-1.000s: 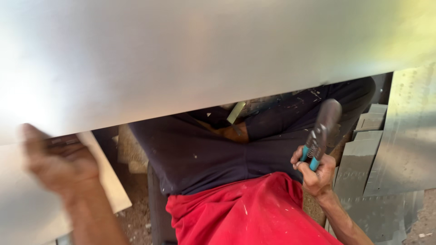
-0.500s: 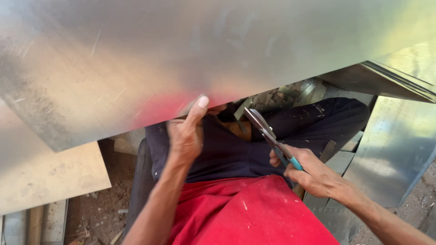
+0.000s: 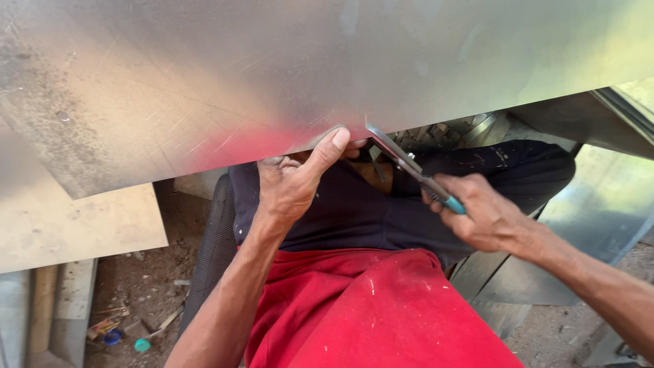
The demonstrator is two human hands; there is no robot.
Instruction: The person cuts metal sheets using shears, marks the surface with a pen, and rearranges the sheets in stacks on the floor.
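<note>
A large metal sheet [image 3: 286,75] fills the upper part of the view, its lower edge running on a slant from the left, lower down, up toward the right. Below that edge the room is tight: the person's dark-trousered legs [image 3: 381,211] and a red garment [image 3: 368,313] sit directly under it, and more sheet metal [image 3: 599,204] leans at the right. A second flat panel [image 3: 75,225] lies under the sheet at the left, with bare dirt floor [image 3: 136,286] beside it — the only open ground in sight.

No containers show; on the dirt lie only small scraps and a little teal cap [image 3: 142,345] (too small to tell more).

The left hand [image 3: 293,180] pinches the sheet's lower edge, thumb pressed on the near face and the fingers curled behind it, out of sight. The right hand [image 3: 477,211] is closed around the teal-handled grips of a pair of tin snips [image 3: 402,163]. The snips angle up and to the left, their blade tips meeting the sheet's edge just beside the left thumb — whether the blades are parted or shut on the metal cannot be told from here.
</note>
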